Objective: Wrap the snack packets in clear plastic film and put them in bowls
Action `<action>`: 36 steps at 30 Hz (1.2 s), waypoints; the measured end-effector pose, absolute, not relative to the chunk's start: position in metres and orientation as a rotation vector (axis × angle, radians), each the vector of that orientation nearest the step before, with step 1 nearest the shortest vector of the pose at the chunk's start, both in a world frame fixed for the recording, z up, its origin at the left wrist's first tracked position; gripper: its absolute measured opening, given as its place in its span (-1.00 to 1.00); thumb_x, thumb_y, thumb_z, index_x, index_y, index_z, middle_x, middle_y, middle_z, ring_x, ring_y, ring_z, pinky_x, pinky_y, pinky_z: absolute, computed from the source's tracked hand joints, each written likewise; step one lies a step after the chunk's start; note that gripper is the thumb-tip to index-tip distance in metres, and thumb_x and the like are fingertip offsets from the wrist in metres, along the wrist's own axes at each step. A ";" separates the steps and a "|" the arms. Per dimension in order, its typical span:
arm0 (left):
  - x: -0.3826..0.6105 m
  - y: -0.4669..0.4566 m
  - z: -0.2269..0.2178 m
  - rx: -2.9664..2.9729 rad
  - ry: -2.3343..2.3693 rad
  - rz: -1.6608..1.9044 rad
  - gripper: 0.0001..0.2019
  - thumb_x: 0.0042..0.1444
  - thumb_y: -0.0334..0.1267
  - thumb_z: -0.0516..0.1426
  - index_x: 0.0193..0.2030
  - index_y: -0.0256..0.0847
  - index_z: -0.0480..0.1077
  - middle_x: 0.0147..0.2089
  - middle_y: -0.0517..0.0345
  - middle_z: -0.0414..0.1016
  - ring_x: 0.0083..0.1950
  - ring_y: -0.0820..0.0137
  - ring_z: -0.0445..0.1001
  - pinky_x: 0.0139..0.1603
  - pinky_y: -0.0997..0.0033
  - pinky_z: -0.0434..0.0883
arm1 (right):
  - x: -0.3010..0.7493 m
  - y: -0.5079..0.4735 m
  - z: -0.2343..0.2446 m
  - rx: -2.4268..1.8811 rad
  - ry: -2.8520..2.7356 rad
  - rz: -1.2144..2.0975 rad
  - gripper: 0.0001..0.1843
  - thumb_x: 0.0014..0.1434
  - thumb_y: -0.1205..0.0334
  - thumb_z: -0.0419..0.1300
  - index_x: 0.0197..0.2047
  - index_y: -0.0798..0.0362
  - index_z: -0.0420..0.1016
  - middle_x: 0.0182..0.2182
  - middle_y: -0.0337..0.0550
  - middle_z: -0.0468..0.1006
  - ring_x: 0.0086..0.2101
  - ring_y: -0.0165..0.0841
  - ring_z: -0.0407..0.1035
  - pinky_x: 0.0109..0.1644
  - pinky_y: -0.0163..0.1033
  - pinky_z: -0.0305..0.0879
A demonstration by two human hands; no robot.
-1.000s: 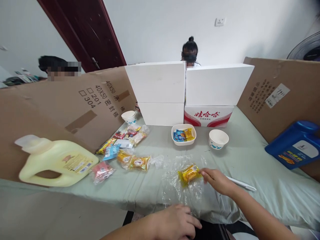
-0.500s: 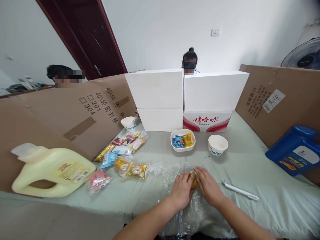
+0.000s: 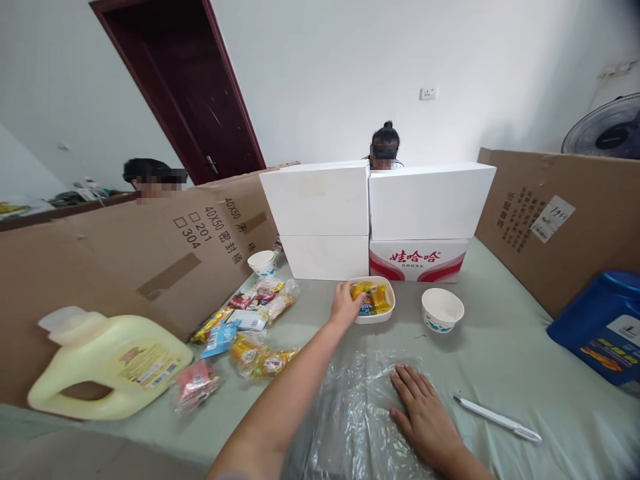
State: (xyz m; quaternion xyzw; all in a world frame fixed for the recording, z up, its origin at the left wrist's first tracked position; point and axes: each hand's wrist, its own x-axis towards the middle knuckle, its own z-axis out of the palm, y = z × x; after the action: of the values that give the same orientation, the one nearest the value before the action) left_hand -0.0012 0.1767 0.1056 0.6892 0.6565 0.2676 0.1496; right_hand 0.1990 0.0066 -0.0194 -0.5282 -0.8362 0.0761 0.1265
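Observation:
My left hand reaches to the left side of a white oval dish. Its fingers and thumb are bent round a yellow snack packet in the dish; the hand partly covers it. Beside that packet lie another yellow snack packet and blue packets. My right hand lies flat, fingers stretched out, on a clear plastic sheet spread at the near side of the cloth-covered surface.
Several snack packets lie at left, near a yellow jug. A paper bowl and a white pen lie right. White boxes stand behind, cardboard walls at the sides, a blue bottle far right. Two people sit beyond.
My left hand has moved forward to the dish with the yellow packet that both hands were holding. The right hand has let go and flattened onto the plastic, which is now spread out.

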 end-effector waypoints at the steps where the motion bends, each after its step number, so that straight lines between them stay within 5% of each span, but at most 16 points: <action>1: 0.002 0.184 0.103 2.000 1.909 0.731 -0.59 0.18 -0.19 0.12 0.16 -0.22 0.29 0.27 -0.14 0.23 0.27 0.14 0.24 0.24 0.16 0.21 | 0.199 0.006 -0.020 -1.542 -2.436 0.217 -0.36 0.31 -0.09 -0.04 0.36 -0.02 0.09 0.34 -0.11 0.08 0.30 -0.14 -0.01 0.34 0.06 -0.05; 5: 0.009 0.187 0.091 2.117 1.908 0.568 -0.62 0.06 -0.24 0.22 0.05 -0.19 0.41 0.24 -0.14 0.30 0.29 -0.05 0.19 0.24 -0.06 0.17 | 0.200 0.006 -0.022 -1.527 -2.428 0.161 -0.38 0.31 -0.09 -0.05 0.35 -0.05 0.12 0.33 -0.13 0.10 0.29 -0.15 0.02 0.33 0.03 -0.02; 9: 0.010 0.146 0.086 2.265 1.918 0.613 -0.56 0.20 -0.22 0.10 0.21 -0.24 0.28 0.38 -0.15 0.08 0.38 -0.03 0.00 0.33 -0.07 0.03 | 0.200 0.006 -0.024 -1.514 -2.435 0.096 -0.38 0.29 -0.07 -0.03 0.35 -0.03 0.13 0.33 -0.11 0.11 0.28 -0.15 0.03 0.32 0.02 -0.03; 14: 0.019 0.055 0.050 2.607 1.430 0.414 -0.66 0.24 -0.17 0.04 0.11 -0.16 0.38 0.11 -0.05 0.41 0.15 0.15 0.34 0.18 0.11 0.29 | 0.195 0.009 -0.026 -1.531 -2.446 0.012 -0.35 0.27 -0.04 -0.01 0.35 0.04 0.12 0.33 -0.06 0.10 0.29 -0.15 0.01 0.32 0.03 -0.05; 18: -0.006 0.026 0.021 2.539 1.515 0.158 -0.43 0.21 0.02 0.07 0.34 -0.02 0.14 0.40 -0.02 0.09 0.38 -0.03 0.05 0.31 -0.18 0.06 | 0.203 0.000 -0.034 -1.609 -2.414 -0.053 -0.33 0.27 -0.07 -0.01 0.36 0.05 0.09 0.34 -0.06 0.07 0.31 -0.10 -0.06 0.32 0.10 -0.08; 21: -0.039 0.035 0.020 2.469 1.628 0.077 -0.42 0.25 -0.03 0.02 0.38 -0.03 0.05 0.47 0.03 -0.09 0.45 0.04 -0.13 0.37 -0.15 -0.05 | 0.218 -0.018 -0.037 -1.672 -2.366 -0.078 -0.27 0.24 -0.12 0.01 0.36 0.09 0.10 0.34 0.00 0.06 0.32 -0.05 -0.12 0.31 0.14 -0.09; 25: -0.051 0.041 0.028 2.412 1.688 0.122 -0.46 0.28 -0.13 0.00 0.37 -0.18 0.09 0.45 -0.05 -0.06 0.46 0.08 -0.13 0.38 -0.05 -0.01 | 0.221 -0.031 -0.018 -1.678 -2.326 -0.030 -0.32 0.21 -0.18 0.05 0.23 0.10 0.32 0.27 0.06 0.23 0.29 0.02 -0.05 0.30 0.21 -0.10; 28: -0.032 0.036 0.027 2.502 1.536 0.200 -0.48 0.28 -0.13 0.00 0.36 -0.13 0.11 0.44 -0.01 -0.02 0.46 0.11 -0.13 0.40 -0.05 -0.07 | 0.205 -0.017 0.005 -1.610 -2.320 0.075 -0.55 0.29 0.03 0.01 0.12 0.07 0.43 0.16 0.02 0.39 0.19 -0.11 0.18 0.29 0.06 0.04; 31: -0.016 0.036 0.021 2.553 1.442 0.212 -0.45 0.26 -0.06 0.03 0.37 -0.04 0.08 0.46 0.04 -0.06 0.47 0.08 -0.18 0.39 -0.11 -0.12 | 0.196 0.008 0.013 -1.592 -2.361 0.155 -0.54 0.27 0.18 0.02 0.19 0.11 0.35 0.19 0.02 0.36 0.18 -0.18 0.20 0.25 -0.03 0.13; 36: -0.030 0.046 0.016 2.500 1.534 0.233 -0.40 0.23 0.01 0.06 0.37 -0.08 0.08 0.46 0.00 -0.07 0.47 0.05 -0.19 0.39 -0.15 -0.16 | 0.211 0.030 -0.005 -1.774 -2.318 0.056 -0.33 0.26 0.00 0.05 0.32 0.22 0.15 0.31 0.10 0.13 0.30 -0.04 -0.04 0.32 0.12 -0.06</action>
State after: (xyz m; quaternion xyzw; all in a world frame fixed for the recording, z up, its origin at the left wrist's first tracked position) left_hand -0.0295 0.0464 0.0156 0.8455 0.5187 0.0789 0.0994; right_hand 0.2109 0.0300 -0.0048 -0.6039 -0.7891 0.0192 0.1106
